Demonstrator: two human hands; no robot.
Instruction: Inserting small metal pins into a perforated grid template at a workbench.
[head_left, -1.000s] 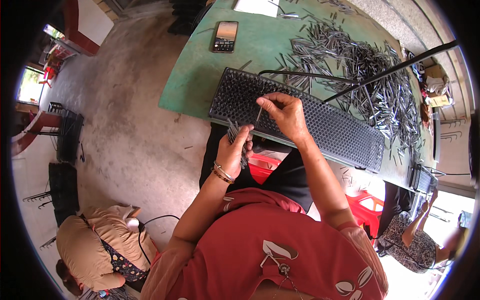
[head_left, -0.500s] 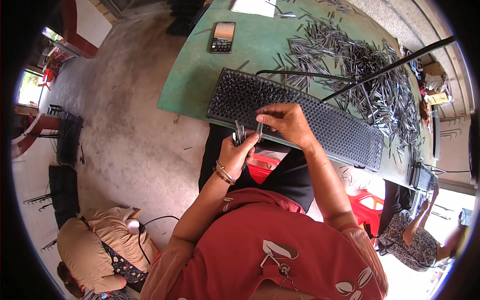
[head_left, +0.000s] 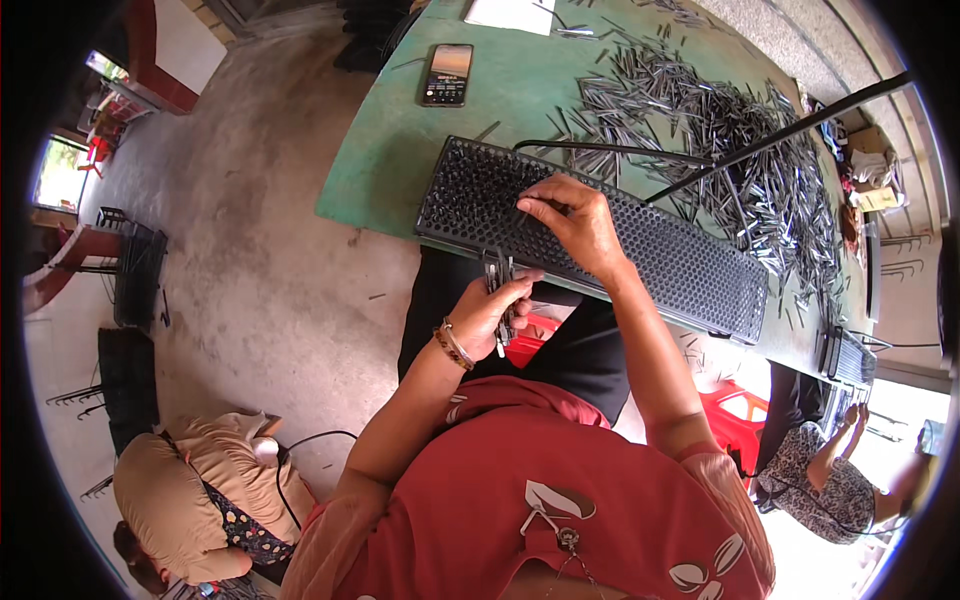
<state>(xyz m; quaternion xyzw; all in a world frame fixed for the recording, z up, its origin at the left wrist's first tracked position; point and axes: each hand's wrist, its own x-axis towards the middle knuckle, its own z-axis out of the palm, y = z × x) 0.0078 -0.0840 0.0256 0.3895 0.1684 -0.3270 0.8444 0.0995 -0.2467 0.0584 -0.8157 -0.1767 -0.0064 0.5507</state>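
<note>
A long black tray (head_left: pixel 672 248) full of round holes lies along the near edge of the green table. Dark slots at its left end look filled with thin pieces. Over that filled part, my right hand (head_left: pixel 582 228) has thumb and fingers pinched together; whatever is between the fingertips is hidden. My left hand (head_left: pixel 486 312) is closed round a bundle of thin metal strips (head_left: pixel 497 272), held upright just below the tray's front edge. Its thumb lies across the bundle.
A big heap of loose metal strips (head_left: pixel 735 135) covers the table's far right. A black metal arm (head_left: pixel 790 130) crosses above it. A phone (head_left: pixel 447 76) and a white paper (head_left: pixel 510 14) lie at the far left. Two other people work nearby, lower left and lower right.
My right hand has left the bundle and moved up onto the tray's holes. My left hand has dropped slightly and turned, still holding the metal strips.
</note>
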